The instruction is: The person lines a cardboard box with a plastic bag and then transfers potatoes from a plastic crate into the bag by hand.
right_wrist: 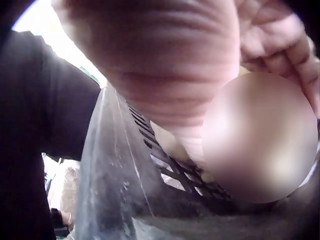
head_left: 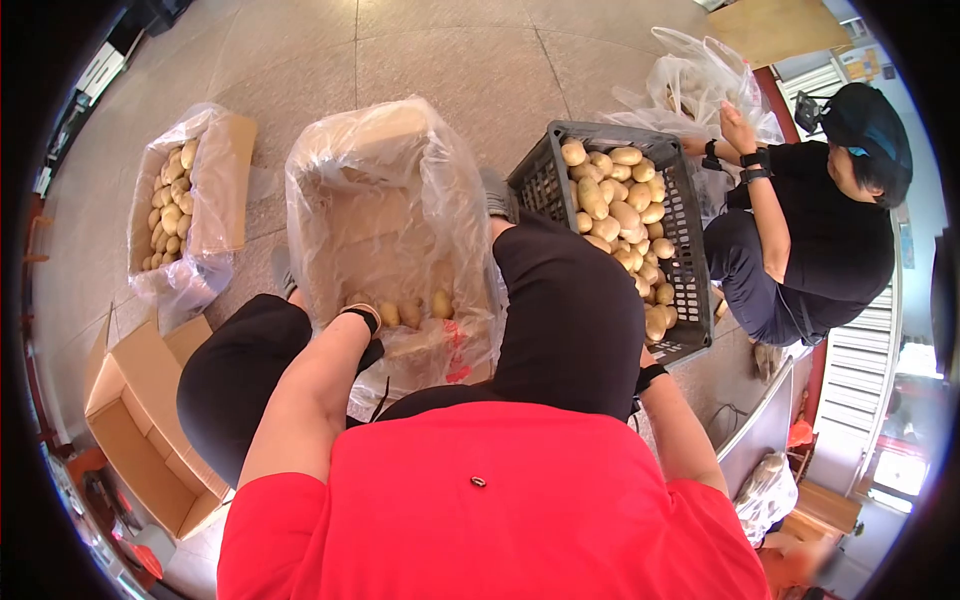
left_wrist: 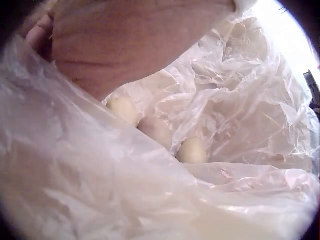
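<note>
My left hand (head_left: 358, 308) reaches over the near end of a plastic-lined box (head_left: 385, 225), beside a few potatoes (head_left: 441, 304). In the left wrist view, the palm side of that hand (left_wrist: 125, 45) is above the liner (left_wrist: 90, 165) and three potatoes (left_wrist: 192, 150); most of its fingers are hidden. My right hand (right_wrist: 175, 65) is over the rim of a black crate (right_wrist: 115, 160), its fingers (right_wrist: 295, 50) bent. A blurred patch hides whatever is by them. In the head view the crate (head_left: 688, 215) is full of potatoes (head_left: 625, 215).
At the left are a lined box (head_left: 222, 185) of potatoes and an open cardboard box (head_left: 150, 420). Another person (head_left: 830, 220) in black crouches right of the crate, hands near clear plastic bags (head_left: 700, 80). A sheet of cardboard (head_left: 775, 30) lies at the upper right.
</note>
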A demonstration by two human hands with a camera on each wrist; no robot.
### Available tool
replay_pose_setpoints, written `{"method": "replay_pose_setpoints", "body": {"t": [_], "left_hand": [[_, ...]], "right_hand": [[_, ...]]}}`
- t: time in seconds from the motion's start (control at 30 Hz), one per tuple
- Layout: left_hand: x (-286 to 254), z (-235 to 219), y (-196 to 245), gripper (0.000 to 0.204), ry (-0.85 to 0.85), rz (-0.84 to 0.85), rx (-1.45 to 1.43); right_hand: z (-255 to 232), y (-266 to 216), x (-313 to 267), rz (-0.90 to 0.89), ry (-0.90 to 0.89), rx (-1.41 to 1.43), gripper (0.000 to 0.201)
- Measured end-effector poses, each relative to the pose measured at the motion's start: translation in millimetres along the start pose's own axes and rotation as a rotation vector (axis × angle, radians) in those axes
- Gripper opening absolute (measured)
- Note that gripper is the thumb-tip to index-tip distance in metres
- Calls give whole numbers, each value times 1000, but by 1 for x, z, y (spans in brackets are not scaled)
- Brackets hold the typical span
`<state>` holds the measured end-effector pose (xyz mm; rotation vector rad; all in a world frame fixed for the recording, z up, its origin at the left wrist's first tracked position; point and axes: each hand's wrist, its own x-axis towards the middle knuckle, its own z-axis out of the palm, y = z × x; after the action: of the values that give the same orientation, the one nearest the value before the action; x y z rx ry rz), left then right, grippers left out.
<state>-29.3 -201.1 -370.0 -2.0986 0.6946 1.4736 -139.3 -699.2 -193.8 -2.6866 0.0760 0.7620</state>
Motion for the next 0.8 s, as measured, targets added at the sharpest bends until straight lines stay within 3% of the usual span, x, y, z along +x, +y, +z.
{"method": "replay_pose_setpoints", "body": {"t": [0.07,0.13,0.2,0.27,0.33,0.37,0.47,0.5,0.57,0.6,0.67,0.7,0.8], "left_hand": [[-17,-7,-2,39,-19,-11,-12],[-20,-11,-6,38,40,-10,-234],[-7,-17,-4,36,60,13,-228],[-13,-30,-2,34,65,18,-227],[-53,-63,0,32,421,-90,-787],[-47,-72,-1,32,557,-38,-693],[-81,-113,-2,35,848,13,-919],[-86,-123,-3,34,944,31,-991],[-87,-146,-7,34,1011,183,-1305],[-104,-160,-5,34,1014,181,-1306],[-170,-194,0,34,795,414,-1775],[-186,-204,4,34,796,416,-1774],[-234,-229,21,42,700,874,-1953]], "right_hand": [[2,-3,0,35,-1,6,27],[13,4,1,53,60,-80,28],[7,-7,-10,2,216,66,28],[4,-14,-13,4,186,-4,28],[4,-16,-16,32,164,38,28],[2,-17,-17,30,167,37,28],[-9,-23,-16,-31,89,-11,27],[-13,-23,-16,35,81,-23,27],[-15,-10,-13,114,95,-54,30],[-26,-17,-15,111,96,-55,30],[-79,-54,-27,187,315,66,36],[-101,-65,-26,150,387,54,38],[-165,-115,-28,30,594,155,37]]}}
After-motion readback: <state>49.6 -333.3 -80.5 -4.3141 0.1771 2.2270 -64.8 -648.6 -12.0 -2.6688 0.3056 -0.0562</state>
